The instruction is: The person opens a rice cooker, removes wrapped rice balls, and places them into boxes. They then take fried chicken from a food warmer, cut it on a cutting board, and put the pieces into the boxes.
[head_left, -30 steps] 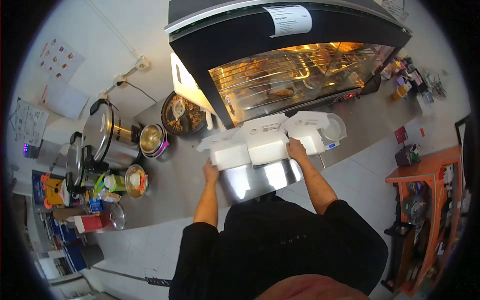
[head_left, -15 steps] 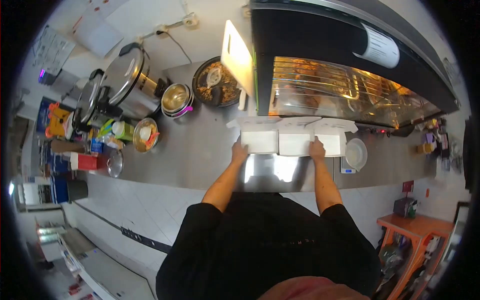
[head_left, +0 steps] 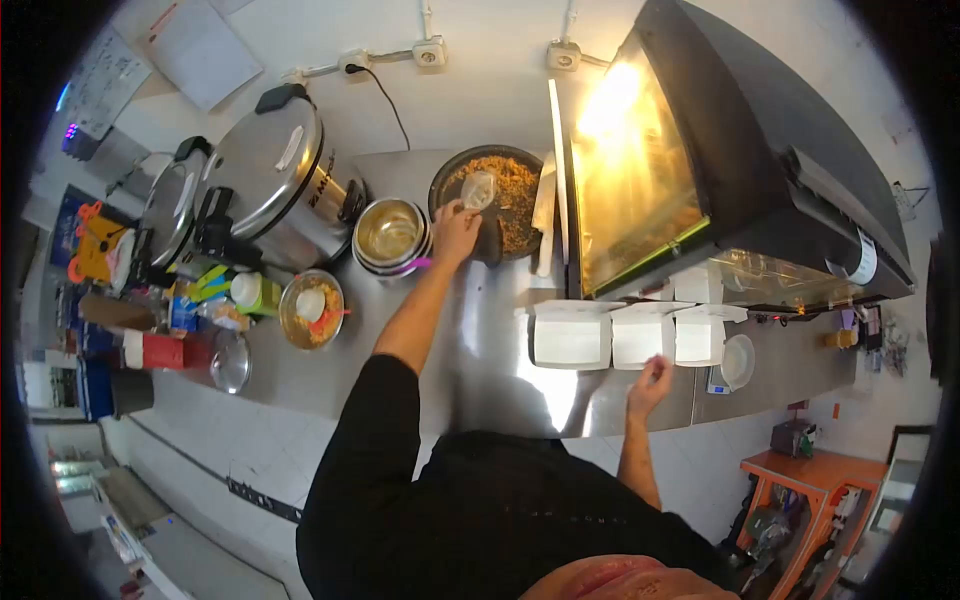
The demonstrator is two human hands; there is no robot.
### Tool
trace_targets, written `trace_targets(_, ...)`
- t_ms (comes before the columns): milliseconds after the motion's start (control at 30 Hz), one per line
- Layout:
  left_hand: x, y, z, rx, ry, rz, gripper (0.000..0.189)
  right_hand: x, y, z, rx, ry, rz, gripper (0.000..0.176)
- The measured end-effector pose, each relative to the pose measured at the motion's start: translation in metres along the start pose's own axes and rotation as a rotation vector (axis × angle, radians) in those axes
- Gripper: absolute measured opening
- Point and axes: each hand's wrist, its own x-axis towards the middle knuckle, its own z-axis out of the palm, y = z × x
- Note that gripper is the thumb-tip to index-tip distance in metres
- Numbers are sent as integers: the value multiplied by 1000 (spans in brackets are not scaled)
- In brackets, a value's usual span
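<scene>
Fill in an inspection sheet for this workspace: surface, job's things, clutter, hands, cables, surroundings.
Surface: shiny metal counter, reflecting light.
Job's things: three open white boxes in a row; dark pan of brown crumbly food, a clear plastic item in it.
Clutter: nested bowls and large lidded pots at left.
Hands: left hand at the pan's left edge, right hand by the middle box's front edge; contact unclear for both.
Cables: black cable hanging from a wall socket.
Surroundings: lit display cabinet; orange stand.
</scene>
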Motion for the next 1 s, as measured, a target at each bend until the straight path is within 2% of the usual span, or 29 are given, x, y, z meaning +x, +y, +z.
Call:
trace_targets(33,22,-4,9,86,-76,11,23,-21,-8,10,80,-40,-7,16)
trace_targets(100,57,-12,24,260,-222,34,25,-53,-70,31,213,-103,69,14)
trace_targets(200,91,-39,48,136,-511,-189,25,-84,-117,63,232,-187,113,17)
trace_targets(300,71,-26,11,-323,-179,53,22,-77,-182,91,382,-280,174,20)
trace_targets(367,40,4,-41,-439,-166,178,17,-61,-222,120,540,-466,289,29)
trace_targets(433,-9,31,-97,-636,-220,219,14,-42,-262,154,857,-636,574,31)
trace_targets(500,-52,50,-150,-622,-179,416,22,-31,-261,188,933,-839,730,32)
trace_targets(533,-77,47,-164,-644,-226,345,26,-34,-239,209,1040,-845,780,37)
trace_targets(600,-119,44,-189,-685,-302,200,34,-53,-238,222,1211,-806,929,44)
trace_targets(667,-145,55,-216,-700,-299,60,40,-72,-294,210,1337,-708,1126,47)
trace_targets(767,-179,68,-236,-774,-282,-70,47,-93,-333,159,1494,-927,1091,51)
trace_targets(800,-189,72,-239,-811,-275,-100,49,-101,-308,164,1518,-954,1027,53)
trace_targets(867,-206,76,-243,-854,-341,-118,51,-116,-287,168,1398,-805,930,56)
trace_targets(967,-225,74,-244,-865,-392,-152,48,-140,-277,164,1438,-873,927,52)
trace_targets(1000,-231,72,-246,-841,-369,-185,46,-144,-286,150,1492,-983,999,50)
